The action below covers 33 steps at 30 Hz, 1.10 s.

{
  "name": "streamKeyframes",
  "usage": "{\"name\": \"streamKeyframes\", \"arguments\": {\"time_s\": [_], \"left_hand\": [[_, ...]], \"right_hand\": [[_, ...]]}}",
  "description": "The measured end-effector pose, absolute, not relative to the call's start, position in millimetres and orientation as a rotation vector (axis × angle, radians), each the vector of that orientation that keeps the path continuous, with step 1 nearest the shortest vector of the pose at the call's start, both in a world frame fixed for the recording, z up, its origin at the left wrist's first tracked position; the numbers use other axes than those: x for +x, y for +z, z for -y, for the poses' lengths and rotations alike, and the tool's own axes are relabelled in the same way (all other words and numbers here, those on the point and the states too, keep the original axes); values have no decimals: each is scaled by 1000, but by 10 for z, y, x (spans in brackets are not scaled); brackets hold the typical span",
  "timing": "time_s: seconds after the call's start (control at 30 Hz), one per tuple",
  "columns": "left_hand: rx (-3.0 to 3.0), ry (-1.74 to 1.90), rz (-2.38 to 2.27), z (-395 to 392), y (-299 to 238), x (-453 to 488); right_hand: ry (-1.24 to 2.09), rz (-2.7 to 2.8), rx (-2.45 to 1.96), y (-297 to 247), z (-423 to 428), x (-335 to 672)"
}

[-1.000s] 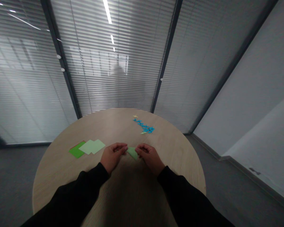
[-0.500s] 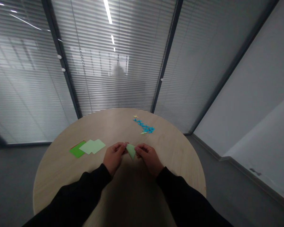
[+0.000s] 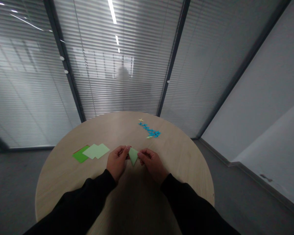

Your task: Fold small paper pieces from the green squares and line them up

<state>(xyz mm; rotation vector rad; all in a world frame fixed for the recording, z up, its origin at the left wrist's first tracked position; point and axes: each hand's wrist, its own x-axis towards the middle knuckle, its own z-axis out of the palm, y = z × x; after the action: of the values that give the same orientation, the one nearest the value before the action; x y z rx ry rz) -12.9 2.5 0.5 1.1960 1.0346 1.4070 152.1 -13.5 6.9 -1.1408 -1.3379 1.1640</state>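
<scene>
A pale green paper [image 3: 133, 155], folded into a triangle with its tip pointing toward me, is held just above the round wooden table [image 3: 63, 169]. My left hand [image 3: 117, 162] pinches its left corner with curled fingers. The paper's right corner is pinched by my right hand [image 3: 152, 164]. Both arms wear black sleeves.
Pale green square sheets [image 3: 96, 151] overlap a darker green sheet [image 3: 79, 155] on the table's left side. A cluster of several small blue folded paper pieces [image 3: 150, 130] lies at the far right of the table. Glass walls with blinds stand behind.
The folded paper has been lifted and turned from lying flat to a triangle with its tip toward me. Both hands have shifted slightly away from me, along with the paper.
</scene>
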Motion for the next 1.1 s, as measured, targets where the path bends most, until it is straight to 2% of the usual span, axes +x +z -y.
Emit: {"name": "streamKeyframes", "arguments": {"time_s": [1.1], "left_hand": [[1161,1406,-999,-19,37,-118]], "right_hand": [[1118,1387,-1172,72,132,1544]]}}
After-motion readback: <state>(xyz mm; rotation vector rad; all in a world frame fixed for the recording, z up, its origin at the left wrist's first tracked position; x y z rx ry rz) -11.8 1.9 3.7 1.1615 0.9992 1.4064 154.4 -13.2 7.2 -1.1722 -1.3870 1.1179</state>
